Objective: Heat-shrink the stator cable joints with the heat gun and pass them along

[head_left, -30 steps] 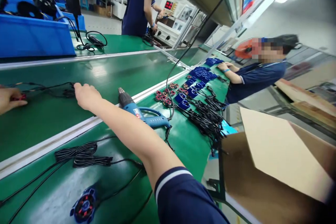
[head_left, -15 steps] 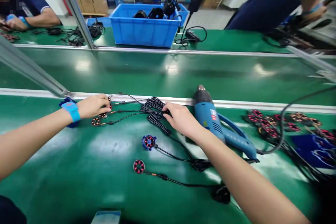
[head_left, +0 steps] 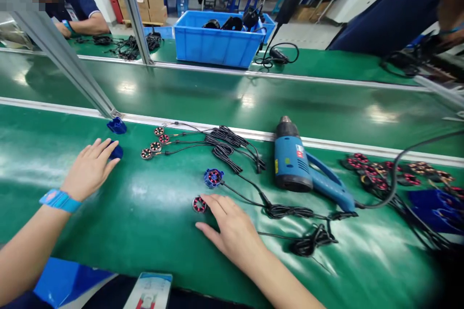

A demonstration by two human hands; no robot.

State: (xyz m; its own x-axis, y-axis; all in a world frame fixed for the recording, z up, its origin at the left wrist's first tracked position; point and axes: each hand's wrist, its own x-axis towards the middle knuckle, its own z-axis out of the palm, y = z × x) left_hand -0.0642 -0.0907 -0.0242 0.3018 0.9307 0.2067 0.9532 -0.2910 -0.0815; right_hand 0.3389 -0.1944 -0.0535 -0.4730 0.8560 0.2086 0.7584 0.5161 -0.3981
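Observation:
My left hand (head_left: 89, 166), fingers spread, reaches over a dark blue plastic part (head_left: 116, 150) and partly covers it. A second blue plastic part (head_left: 116, 126) lies just beyond. My right hand (head_left: 232, 224) is open, thumb apart, its fingertips at the edge of a motor stator with red windings (head_left: 199, 204). Above it sits a stator in a blue housing (head_left: 213, 178), its lead running to a coiled black cable (head_left: 290, 211). Several stators (head_left: 155, 146) lie in a group between the hands, wired to bundled black cables (head_left: 226, 141).
A blue heat gun (head_left: 293, 159) lies at right, its cord trailing rightward. Beyond it are a pile of stators (head_left: 373, 174) and blue parts (head_left: 433, 207). A metal post (head_left: 72, 58) rises at left. A blue bin (head_left: 217, 46) and two people are across the bench.
My left hand has left the grouped stators and moved left to the blue part. My right hand has come off the cable bundle, down toward me, to the single red stator. The view has shifted.

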